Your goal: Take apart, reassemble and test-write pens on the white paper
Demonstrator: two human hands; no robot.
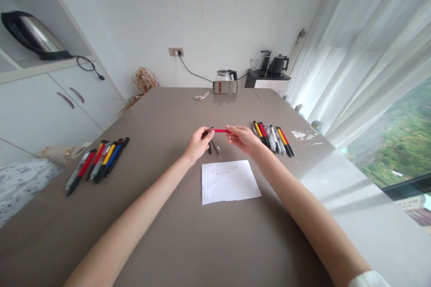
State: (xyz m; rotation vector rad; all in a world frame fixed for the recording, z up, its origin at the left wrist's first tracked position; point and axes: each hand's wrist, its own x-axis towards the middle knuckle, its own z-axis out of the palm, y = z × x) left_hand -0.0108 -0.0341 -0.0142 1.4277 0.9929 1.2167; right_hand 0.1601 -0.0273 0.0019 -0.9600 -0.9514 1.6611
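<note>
Both hands hold a red pen [220,131] level above the brown table [168,215]. My left hand [198,142] pinches its black end. My right hand [243,138] grips the red barrel's other end. Small dark pen parts [213,147] lie on the table just below the hands. A white sheet of paper [229,181] with a line of writing lies in front of them.
A row of several pens [97,161] lies at the left, another row of several pens [273,137] at the right. A phone [225,87] stands at the table's far edge with a glass pot behind it. White cabinets stand to the left, curtains to the right.
</note>
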